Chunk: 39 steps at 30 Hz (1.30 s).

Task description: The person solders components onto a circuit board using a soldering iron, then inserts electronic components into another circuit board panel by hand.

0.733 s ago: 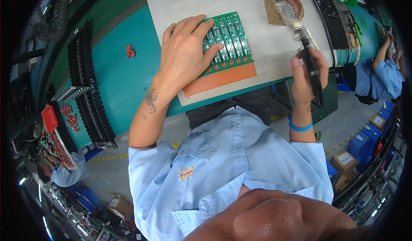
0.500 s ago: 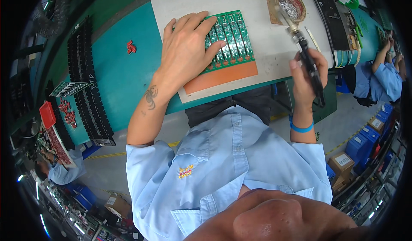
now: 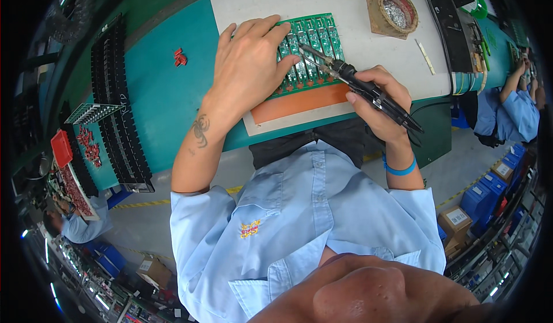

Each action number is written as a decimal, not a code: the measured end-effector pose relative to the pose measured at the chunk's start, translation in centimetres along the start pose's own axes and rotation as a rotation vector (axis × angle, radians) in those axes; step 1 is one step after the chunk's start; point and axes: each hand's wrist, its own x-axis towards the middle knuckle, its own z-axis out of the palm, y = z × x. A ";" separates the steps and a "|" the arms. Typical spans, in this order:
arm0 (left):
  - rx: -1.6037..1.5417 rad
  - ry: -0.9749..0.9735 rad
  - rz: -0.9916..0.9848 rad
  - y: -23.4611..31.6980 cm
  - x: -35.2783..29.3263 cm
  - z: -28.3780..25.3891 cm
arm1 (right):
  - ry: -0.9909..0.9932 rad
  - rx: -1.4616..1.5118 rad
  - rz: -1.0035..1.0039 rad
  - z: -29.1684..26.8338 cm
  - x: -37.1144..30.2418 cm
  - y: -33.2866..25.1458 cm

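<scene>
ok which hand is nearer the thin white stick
Right. The right hand is left of the stick, toward the body; the left hand is farther left, on the green boards.

Left hand (image 3: 252, 64) spread over left part of green circuit-board panel (image 3: 317, 35). Right hand (image 3: 377, 117), panel's 4 o'clock, grips black soldering iron (image 3: 347, 72); tip over panel, contact unclear. From panel: orange strip (image 3: 305, 105) 6 o'clock; round pot (image 3: 381, 18) 2 o'clock; red parts (image 3: 180, 57) on teal tabletop (image 3: 173, 98), 9 o'clock.
</scene>
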 end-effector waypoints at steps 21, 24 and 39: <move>-0.103 0.018 0.030 -1.3 -0.2 0.9 | -0.047 -0.065 -0.022 0.0 0.9 -1.5; -0.112 0.040 0.027 -1.4 -0.4 1.2 | -0.057 -0.085 -0.037 -0.1 0.9 -1.6; -0.120 0.089 0.048 -1.8 -0.9 0.8 | -0.029 -0.045 -0.080 0.5 0.7 -1.6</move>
